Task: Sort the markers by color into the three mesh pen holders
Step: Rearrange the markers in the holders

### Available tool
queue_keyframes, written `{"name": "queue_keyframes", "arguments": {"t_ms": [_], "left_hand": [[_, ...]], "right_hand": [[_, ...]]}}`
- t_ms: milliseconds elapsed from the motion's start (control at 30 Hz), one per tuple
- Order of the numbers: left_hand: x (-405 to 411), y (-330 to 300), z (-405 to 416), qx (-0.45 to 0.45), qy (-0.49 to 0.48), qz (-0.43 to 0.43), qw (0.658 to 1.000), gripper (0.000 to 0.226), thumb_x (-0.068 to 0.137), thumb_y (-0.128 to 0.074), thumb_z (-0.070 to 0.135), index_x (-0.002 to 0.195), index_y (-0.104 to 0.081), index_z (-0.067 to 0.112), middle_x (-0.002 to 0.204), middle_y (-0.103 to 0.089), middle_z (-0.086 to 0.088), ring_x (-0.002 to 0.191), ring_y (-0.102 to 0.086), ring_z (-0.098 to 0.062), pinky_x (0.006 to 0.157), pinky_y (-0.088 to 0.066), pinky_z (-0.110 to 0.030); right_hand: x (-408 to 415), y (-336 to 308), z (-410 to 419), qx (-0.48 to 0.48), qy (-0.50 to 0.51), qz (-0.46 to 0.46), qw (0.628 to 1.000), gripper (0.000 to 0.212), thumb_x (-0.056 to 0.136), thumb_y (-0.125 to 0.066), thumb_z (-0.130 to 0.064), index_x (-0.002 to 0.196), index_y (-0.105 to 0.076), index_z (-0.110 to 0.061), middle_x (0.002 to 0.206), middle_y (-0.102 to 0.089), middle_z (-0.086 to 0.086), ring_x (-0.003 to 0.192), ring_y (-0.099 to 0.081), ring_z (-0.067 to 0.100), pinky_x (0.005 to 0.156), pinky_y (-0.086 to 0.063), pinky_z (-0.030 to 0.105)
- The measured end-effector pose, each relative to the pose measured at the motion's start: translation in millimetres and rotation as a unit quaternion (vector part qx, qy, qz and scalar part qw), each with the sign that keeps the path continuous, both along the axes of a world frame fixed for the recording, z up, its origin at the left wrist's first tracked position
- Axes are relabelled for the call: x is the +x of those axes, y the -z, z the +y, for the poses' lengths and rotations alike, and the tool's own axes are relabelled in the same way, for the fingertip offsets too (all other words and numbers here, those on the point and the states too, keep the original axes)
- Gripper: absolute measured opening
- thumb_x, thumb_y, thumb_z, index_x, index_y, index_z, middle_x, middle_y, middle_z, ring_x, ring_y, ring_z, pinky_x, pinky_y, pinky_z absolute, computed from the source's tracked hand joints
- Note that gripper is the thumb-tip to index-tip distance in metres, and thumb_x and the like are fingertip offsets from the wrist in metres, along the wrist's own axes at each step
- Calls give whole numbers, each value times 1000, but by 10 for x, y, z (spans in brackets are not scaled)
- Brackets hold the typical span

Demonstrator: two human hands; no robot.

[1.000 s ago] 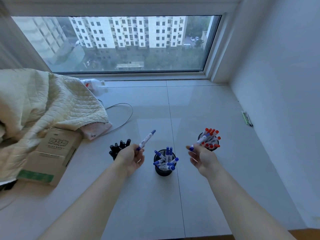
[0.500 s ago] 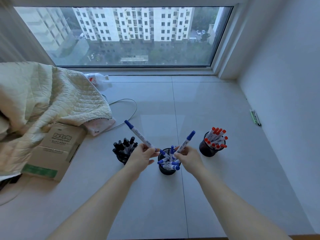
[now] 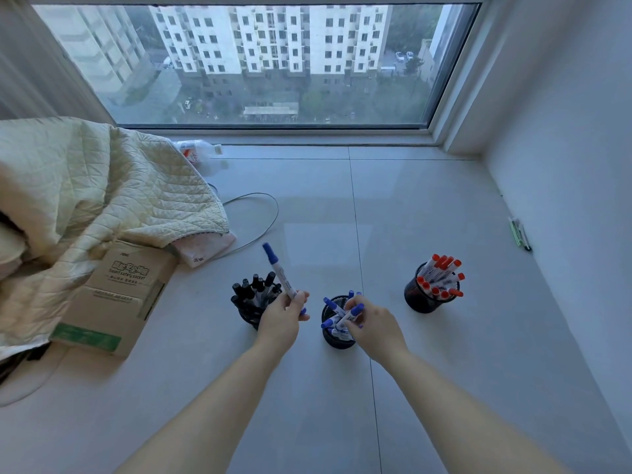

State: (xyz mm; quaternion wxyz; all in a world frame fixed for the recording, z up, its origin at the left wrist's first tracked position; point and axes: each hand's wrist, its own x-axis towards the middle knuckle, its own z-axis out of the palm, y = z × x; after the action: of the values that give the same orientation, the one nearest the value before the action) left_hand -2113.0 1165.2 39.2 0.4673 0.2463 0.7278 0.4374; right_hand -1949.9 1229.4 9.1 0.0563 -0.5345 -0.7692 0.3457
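Three black mesh pen holders stand in a row on the tiled sill. The left holder (image 3: 247, 314) carries black-capped markers, the middle holder (image 3: 333, 338) blue-capped ones, the right holder (image 3: 422, 301) red-capped ones. My left hand (image 3: 284, 319) grips a blue-capped marker (image 3: 279, 270), its cap pointing up and away, in front of the left holder. My right hand (image 3: 374, 325) is over the middle holder, fingers closed on another blue-capped marker (image 3: 354, 311) that is lowered among the markers in that holder.
A cardboard box (image 3: 116, 295) and a quilted cream blanket (image 3: 85, 196) lie at the left. A grey cable (image 3: 260, 220) loops behind the holders. A plastic bottle (image 3: 196, 152) lies near the window, and a green item (image 3: 518, 232) rests by the right wall.
My right hand has brought its blue marker from beside the red holder over to the middle holder and lowered it in. My left hand swung its marker upright and stays by the left holder.
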Motion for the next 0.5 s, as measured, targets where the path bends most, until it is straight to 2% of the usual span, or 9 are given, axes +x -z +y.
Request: {"name": "queue_keyframes", "arguments": {"t_ms": [67,133,200,267,333,433,500], "left_hand": [[22,80,-45,3,6,9,1000,17,96,-45,31,90,-61,32,96,-56,6,74,-55,-6,65,-40,-19],[34,151,-80,8,-1,4,1000,16,96,-46,30,95,-62,28,95,-53,3,77,-51,-9,67,-39,-17],[30,189,-103,10,-3,1,1000,19,96,-46,29,101,-63,22,90,-48,1,81,-47,-12,68,-38,-17],[22,197,-115,11,-5,-5,1000,19,96,-45,30,101,-63,24,86,-47,5,83,-46,-12,70,-38,-15],[16,206,-120,14,-11,-12,1000,16,96,-46,31,98,-62,28,92,-49,7,85,-49,-10,72,-39,-15],[22,231,-124,6,-20,-34,999,14,95,-49,31,95,-63,29,109,-52,1,82,-51,-5,75,-38,-23],[37,241,-119,-2,-35,-56,998,10,93,-54,28,91,-64,26,105,-56,-1,76,-52,-4,75,-37,-27]], "right_hand": [[-25,34,-15,33,-5,12,999,14,85,-58,-20,99,-57,-17,89,-66,2,79,-61,25,63,-42,30],[-54,68,-3,56,3,11,998,11,86,-58,-21,97,-60,-18,94,-65,1,84,-58,22,63,-38,27],[-66,121,24,74,-15,-22,997,15,88,-54,-23,101,-62,-20,100,-63,0,93,-55,20,66,-37,26],[-63,167,40,81,-34,-58,994,20,90,-51,-25,106,-63,-22,104,-60,-1,99,-52,19,69,-39,25],[-53,177,49,91,-32,-66,993,21,90,-52,-29,107,-63,-22,102,-60,-1,98,-53,20,74,-41,26],[-45,162,44,146,-14,-28,989,16,87,-57,-25,99,-64,-17,87,-63,1,87,-55,23,73,-41,31],[-47,170,45,165,-13,-24,986,13,86,-58,-23,95,-65,-16,82,-65,1,85,-55,24,73,-40,33]]}}
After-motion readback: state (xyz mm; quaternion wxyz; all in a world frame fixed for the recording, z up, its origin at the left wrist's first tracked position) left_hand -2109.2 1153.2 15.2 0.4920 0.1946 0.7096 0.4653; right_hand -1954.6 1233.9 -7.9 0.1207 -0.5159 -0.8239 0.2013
